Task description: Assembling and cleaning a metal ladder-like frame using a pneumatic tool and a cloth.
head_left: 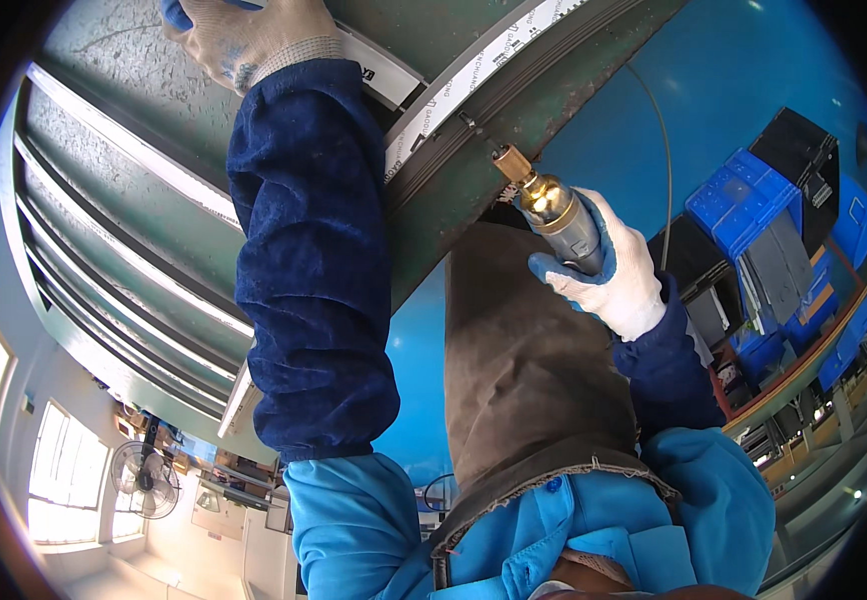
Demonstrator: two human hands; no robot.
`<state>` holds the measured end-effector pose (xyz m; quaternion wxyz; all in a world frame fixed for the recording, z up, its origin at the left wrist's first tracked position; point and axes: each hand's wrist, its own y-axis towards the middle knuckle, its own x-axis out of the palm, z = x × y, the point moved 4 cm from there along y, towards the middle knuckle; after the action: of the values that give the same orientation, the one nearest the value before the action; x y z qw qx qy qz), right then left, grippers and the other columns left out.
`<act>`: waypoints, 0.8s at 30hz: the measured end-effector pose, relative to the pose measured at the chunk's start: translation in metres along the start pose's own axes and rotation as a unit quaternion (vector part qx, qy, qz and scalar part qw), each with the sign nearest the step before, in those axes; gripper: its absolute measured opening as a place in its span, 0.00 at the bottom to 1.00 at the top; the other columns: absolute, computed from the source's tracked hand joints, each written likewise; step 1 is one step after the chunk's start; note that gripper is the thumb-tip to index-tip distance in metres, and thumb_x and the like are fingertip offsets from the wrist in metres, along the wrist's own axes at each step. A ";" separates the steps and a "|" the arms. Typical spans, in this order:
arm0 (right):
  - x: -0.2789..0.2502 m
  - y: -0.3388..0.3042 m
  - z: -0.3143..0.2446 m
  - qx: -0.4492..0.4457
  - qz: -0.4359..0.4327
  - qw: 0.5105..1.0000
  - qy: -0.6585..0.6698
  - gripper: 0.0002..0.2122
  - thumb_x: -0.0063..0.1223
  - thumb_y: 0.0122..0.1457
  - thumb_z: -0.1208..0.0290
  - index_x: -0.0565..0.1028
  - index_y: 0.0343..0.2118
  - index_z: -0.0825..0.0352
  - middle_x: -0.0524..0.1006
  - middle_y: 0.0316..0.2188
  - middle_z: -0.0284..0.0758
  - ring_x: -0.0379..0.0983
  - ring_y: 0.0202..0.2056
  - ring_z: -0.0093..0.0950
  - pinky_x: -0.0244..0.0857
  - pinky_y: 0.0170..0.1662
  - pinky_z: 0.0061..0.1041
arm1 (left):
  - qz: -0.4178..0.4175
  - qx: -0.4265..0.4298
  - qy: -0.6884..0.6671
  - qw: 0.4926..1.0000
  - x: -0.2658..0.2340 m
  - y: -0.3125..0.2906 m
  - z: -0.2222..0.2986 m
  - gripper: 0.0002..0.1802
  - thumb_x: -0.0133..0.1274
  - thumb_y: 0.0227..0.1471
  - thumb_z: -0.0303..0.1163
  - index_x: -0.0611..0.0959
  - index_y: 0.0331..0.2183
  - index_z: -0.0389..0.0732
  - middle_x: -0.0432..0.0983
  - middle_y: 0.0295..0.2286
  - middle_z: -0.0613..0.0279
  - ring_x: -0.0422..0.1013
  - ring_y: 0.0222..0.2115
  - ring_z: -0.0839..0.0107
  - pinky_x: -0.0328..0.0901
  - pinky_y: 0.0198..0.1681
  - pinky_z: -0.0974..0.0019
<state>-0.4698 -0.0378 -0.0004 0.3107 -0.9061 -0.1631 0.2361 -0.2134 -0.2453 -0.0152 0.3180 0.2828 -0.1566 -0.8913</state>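
My right hand [614,265], in a white glove with blue palm and fingertips, is wrapped round a grey power screwdriver [569,235] with a brass-coloured nose. Its thin bit points up and left, with the tip over the dark grooved side of a metal profile [499,60] that carries white printed protective film. Near the top edge my left hand [264,40], in a grey-white glove with blue fingertips, is at a shorter white-filmed bar [384,75]. Most of its fingers are cut off by the picture's edge, so its grip cannot be made out.
The profiles lie on a worn green bench top [134,100]. Several long rails [134,250] extend to the left. A cable [666,140] hangs beside the right hand. Blue and black crates [744,200] are stacked at the right, and a fan [146,480] stands at lower left.
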 end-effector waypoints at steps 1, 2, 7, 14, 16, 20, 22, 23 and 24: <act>-0.001 0.001 0.001 -0.019 0.008 1.000 -0.004 0.36 0.73 0.45 0.55 0.67 0.55 0.63 0.81 0.40 0.41 0.81 0.40 0.39 0.74 0.43 0.31 | 0.000 0.001 0.001 1.000 0.000 0.001 -0.002 0.27 0.51 0.41 0.17 0.79 0.48 0.39 0.71 0.47 0.54 0.69 0.51 0.62 0.63 0.56 0.64; 0.000 0.001 0.002 -0.020 0.007 1.000 -0.003 0.36 0.73 0.45 0.55 0.67 0.55 0.63 0.81 0.40 0.41 0.81 0.40 0.39 0.74 0.43 0.31 | -0.001 0.011 0.004 1.000 -0.001 0.001 -0.004 0.27 0.51 0.41 0.17 0.79 0.48 0.39 0.71 0.47 0.54 0.69 0.50 0.63 0.63 0.55 0.64; 0.003 0.002 0.003 -0.046 0.025 0.999 -0.002 0.29 0.71 0.49 0.66 0.69 0.53 0.67 0.80 0.37 0.35 0.74 0.35 0.21 0.69 0.43 0.23 | -0.004 -0.002 0.018 1.000 0.001 0.000 0.005 0.27 0.51 0.41 0.17 0.80 0.47 0.39 0.72 0.47 0.54 0.70 0.49 0.63 0.64 0.54 0.64; 0.004 -0.007 -0.001 -0.039 0.009 0.999 0.010 0.32 0.73 0.47 0.65 0.69 0.54 0.67 0.80 0.37 0.36 0.76 0.36 0.22 0.70 0.43 0.24 | 0.027 0.037 0.022 0.999 -0.002 0.007 -0.014 0.26 0.51 0.41 0.18 0.80 0.47 0.39 0.72 0.43 0.55 0.72 0.43 0.66 0.67 0.47 0.67; 0.005 -0.012 0.005 -0.054 0.002 0.999 -0.004 0.38 0.73 0.45 0.53 0.66 0.56 0.64 0.81 0.39 0.41 0.81 0.39 0.40 0.75 0.42 0.31 | 0.028 0.067 0.074 0.995 -0.001 0.005 -0.007 0.26 0.51 0.41 0.17 0.80 0.47 0.39 0.72 0.42 0.57 0.72 0.39 0.70 0.69 0.41 0.69; 0.007 -0.010 0.000 -0.032 -0.006 0.999 -0.004 0.33 0.73 0.47 0.64 0.69 0.54 0.67 0.80 0.39 0.37 0.77 0.36 0.26 0.71 0.44 0.25 | -0.011 -0.084 -0.045 0.995 0.004 -0.002 0.000 0.26 0.51 0.41 0.17 0.80 0.46 0.39 0.72 0.43 0.57 0.72 0.38 0.70 0.69 0.41 0.69; 0.007 -0.006 0.001 -0.068 0.026 0.996 -0.048 0.33 0.73 0.46 0.63 0.69 0.55 0.67 0.79 0.40 0.38 0.77 0.37 0.28 0.70 0.46 0.24 | -0.020 -0.099 -0.033 0.994 0.008 -0.005 -0.001 0.26 0.51 0.41 0.17 0.80 0.46 0.39 0.71 0.42 0.58 0.72 0.35 0.71 0.69 0.38 0.69; 0.006 -0.006 0.001 -0.065 0.029 0.996 -0.048 0.33 0.73 0.46 0.63 0.69 0.55 0.67 0.79 0.40 0.38 0.77 0.37 0.28 0.70 0.46 0.24 | -0.023 -0.101 -0.037 0.994 0.013 -0.005 -0.007 0.26 0.51 0.41 0.17 0.80 0.46 0.39 0.71 0.42 0.58 0.72 0.35 0.71 0.69 0.38 0.69; 0.009 -0.006 -0.005 -0.065 0.012 0.997 -0.026 0.34 0.74 0.46 0.62 0.69 0.54 0.67 0.80 0.40 0.38 0.78 0.38 0.28 0.70 0.46 0.25 | -0.001 -0.027 -0.018 0.999 0.003 0.004 -0.007 0.26 0.51 0.41 0.17 0.80 0.46 0.40 0.71 0.41 0.58 0.72 0.33 0.72 0.69 0.36 0.70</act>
<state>-0.4610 -0.0315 0.0043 0.2437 -0.9198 -0.1755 0.2525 -0.2092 -0.2508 -0.0200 0.3222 0.2584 -0.1377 -0.9003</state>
